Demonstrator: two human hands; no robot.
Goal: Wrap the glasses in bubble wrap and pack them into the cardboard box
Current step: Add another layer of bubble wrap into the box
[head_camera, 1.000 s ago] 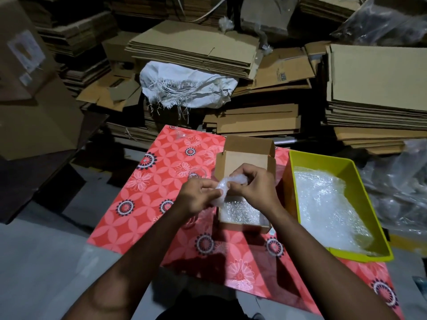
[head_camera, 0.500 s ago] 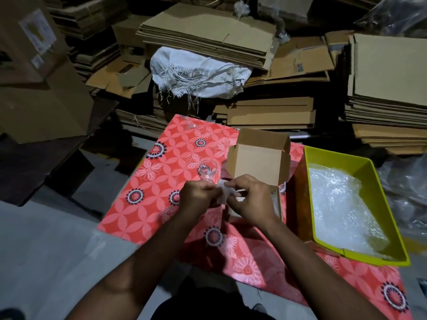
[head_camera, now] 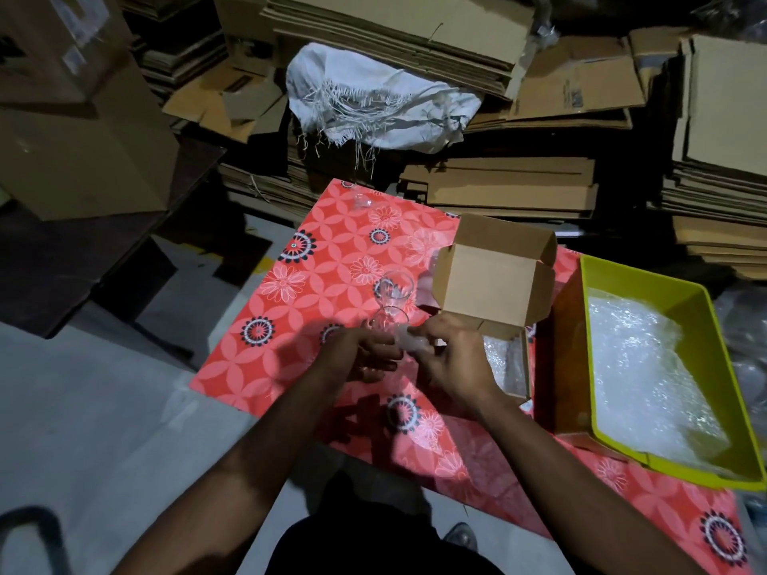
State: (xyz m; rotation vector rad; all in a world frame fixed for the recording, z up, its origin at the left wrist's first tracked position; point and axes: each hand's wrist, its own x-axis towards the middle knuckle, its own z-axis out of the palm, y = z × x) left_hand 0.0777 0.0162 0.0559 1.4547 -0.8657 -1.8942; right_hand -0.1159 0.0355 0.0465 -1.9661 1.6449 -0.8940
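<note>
My left hand (head_camera: pixel 359 356) and my right hand (head_camera: pixel 450 363) meet over the red flowered mat (head_camera: pixel 315 259) and pinch a small crumpled piece of bubble wrap (head_camera: pixel 411 344) between their fingers. Two clear glasses stand just beyond my left fingers, the near glass (head_camera: pixel 387 319) and the far glass (head_camera: pixel 397 289). Whether my left hand touches the near one I cannot tell. The small cardboard box (head_camera: pixel 492 280) sits open to the right of my hands, its lid up and bubble wrap (head_camera: pixel 500 359) lying inside. A third glass (head_camera: pixel 360 201) stands at the mat's far edge.
A yellow-green tray (head_camera: pixel 602 271) holding sheets of bubble wrap sits to the right of the box. Stacks of flattened cardboard (head_camera: pixel 510 184) and a white sack (head_camera: pixel 373 97) crowd the back. A big brown carton (head_camera: pixel 83 151) stands at the left, with grey floor (head_camera: pixel 103 408) beside the mat.
My hands have moved with the bubble wrap from over the open box to the left, down beside the two glasses. The view has tilted, and the glasses now show.
</note>
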